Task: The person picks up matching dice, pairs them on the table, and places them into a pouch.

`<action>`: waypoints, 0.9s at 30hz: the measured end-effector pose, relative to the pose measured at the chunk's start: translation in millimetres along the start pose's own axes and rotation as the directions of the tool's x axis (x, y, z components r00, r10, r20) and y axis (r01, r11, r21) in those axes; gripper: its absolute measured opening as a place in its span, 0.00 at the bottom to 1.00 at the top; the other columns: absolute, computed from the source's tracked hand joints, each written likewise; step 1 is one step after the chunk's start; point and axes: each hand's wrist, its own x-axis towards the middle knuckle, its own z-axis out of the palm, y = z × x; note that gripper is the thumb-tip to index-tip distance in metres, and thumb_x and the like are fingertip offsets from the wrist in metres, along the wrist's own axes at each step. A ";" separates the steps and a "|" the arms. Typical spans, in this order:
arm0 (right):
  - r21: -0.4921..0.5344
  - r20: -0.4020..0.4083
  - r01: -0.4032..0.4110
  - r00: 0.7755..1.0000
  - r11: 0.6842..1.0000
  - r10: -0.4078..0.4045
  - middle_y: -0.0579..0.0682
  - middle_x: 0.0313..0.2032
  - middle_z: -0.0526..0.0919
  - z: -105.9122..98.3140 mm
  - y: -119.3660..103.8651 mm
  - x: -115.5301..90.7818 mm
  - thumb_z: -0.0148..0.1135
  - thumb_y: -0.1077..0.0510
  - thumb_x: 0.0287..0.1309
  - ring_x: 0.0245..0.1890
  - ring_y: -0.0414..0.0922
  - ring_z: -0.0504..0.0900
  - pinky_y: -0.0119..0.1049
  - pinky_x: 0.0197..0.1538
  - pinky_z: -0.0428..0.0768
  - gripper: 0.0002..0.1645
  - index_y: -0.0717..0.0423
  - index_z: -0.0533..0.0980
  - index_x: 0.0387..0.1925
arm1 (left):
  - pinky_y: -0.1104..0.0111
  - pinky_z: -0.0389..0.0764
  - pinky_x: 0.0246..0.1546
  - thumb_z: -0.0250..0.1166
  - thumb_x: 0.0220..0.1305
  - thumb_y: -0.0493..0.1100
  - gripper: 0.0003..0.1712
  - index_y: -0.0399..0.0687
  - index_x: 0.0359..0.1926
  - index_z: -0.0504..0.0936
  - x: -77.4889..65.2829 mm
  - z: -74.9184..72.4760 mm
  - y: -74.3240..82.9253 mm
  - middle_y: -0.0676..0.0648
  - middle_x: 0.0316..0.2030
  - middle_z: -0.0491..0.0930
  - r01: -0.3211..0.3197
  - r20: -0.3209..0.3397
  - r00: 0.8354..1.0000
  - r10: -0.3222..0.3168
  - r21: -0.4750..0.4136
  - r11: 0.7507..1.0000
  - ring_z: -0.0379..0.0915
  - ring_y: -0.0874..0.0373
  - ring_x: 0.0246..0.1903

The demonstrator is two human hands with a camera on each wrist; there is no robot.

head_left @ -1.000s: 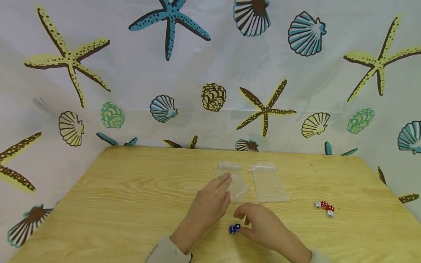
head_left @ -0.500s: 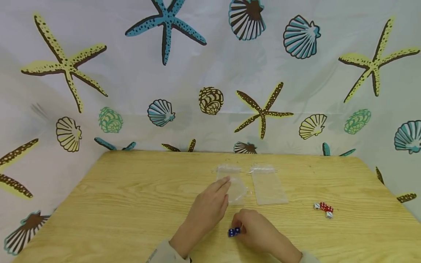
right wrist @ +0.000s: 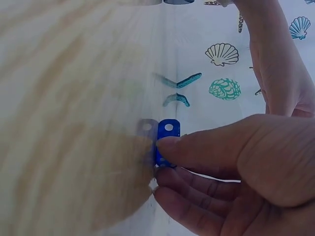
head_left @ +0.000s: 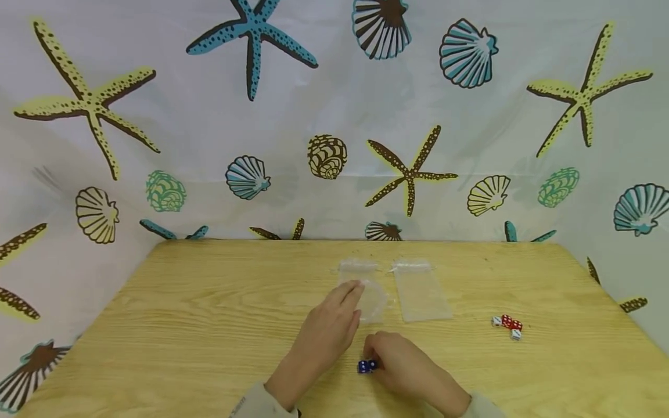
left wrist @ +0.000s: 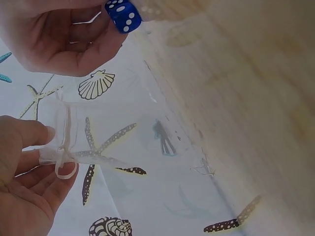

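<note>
Two blue dice (head_left: pixel 364 366) sit on our table (head_left: pixel 209 325), where our right hand (head_left: pixel 405 366) pinches at least one. Our left hand (head_left: pixel 328 320) grips a clear bag (left wrist: pixel 69 125). Red and white dice (head_left: pixel 506 321) lie apart; we see none bagged yet.

Glossy plastic dice (head_left: pixel 367 366), wood-grained tabletop (head_left: pixel 209 325)

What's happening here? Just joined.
A person is working two-handed at a wooden table. The left hand holds a sheer drawstring bag, while the right hand pinches at least one of two blue dice resting on the tabletop. Another sheer bag lies flat beyond the hands. Two red dice and two white dice sit clustered off to the right.
</note>
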 end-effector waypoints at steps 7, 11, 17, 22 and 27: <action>0.007 -0.001 -0.048 0.999 0.999 0.048 0.43 0.22 0.73 2.8 -4.8 0.7 0.63 0.70 0.39 0.21 0.32 0.66 0.23 0.24 0.68 0.09 0.57 0.75 0.25 | 0.68 0.74 0.47 0.62 0.55 0.38 0.24 0.38 0.54 0.72 -3.1 -3.2 -2.6 0.44 0.52 0.73 -0.014 0.012 1.000 0.015 -0.013 1.000 0.70 0.53 0.51; -0.002 -0.004 -0.044 0.999 0.999 0.044 0.42 0.23 0.74 4.3 -6.9 0.7 0.63 0.70 0.40 0.21 0.31 0.68 0.23 0.25 0.69 0.08 0.56 0.76 0.25 | 0.68 0.75 0.46 0.63 0.55 0.39 0.24 0.38 0.54 0.72 -4.4 -3.9 -4.3 0.45 0.51 0.73 -0.023 0.003 1.000 0.023 0.007 1.000 0.71 0.54 0.50; -0.090 -0.022 -0.017 1.000 0.996 0.015 0.42 0.25 0.76 -2.5 -10.6 -0.3 0.64 0.68 0.42 0.26 0.34 0.72 0.26 0.31 0.73 0.07 0.54 0.77 0.26 | 0.70 0.77 0.39 0.64 0.53 0.40 0.24 0.39 0.52 0.74 -3.5 -1.2 -5.1 0.46 0.49 0.75 -0.034 -0.026 0.999 0.035 0.053 0.998 0.74 0.56 0.43; -0.095 -0.040 -0.010 0.999 0.995 0.006 0.44 0.26 0.77 -15.7 -16.0 -1.6 0.63 0.70 0.41 0.27 0.36 0.74 0.27 0.30 0.74 0.09 0.56 0.77 0.27 | 0.70 0.77 0.37 0.64 0.54 0.40 0.24 0.39 0.53 0.74 -2.9 -1.5 -4.4 0.45 0.50 0.74 -0.016 -0.011 1.000 0.016 0.038 0.999 0.73 0.55 0.45; -0.046 -0.075 -0.002 0.997 0.999 -0.001 0.44 0.27 0.77 -33.9 -19.4 -3.1 0.64 0.68 0.42 0.26 0.36 0.73 0.26 0.29 0.73 0.08 0.56 0.77 0.28 | 0.70 0.77 0.39 0.64 0.54 0.41 0.25 0.40 0.54 0.73 -1.3 -1.2 -5.6 0.46 0.51 0.74 -0.005 0.009 1.000 0.005 0.046 0.999 0.73 0.55 0.47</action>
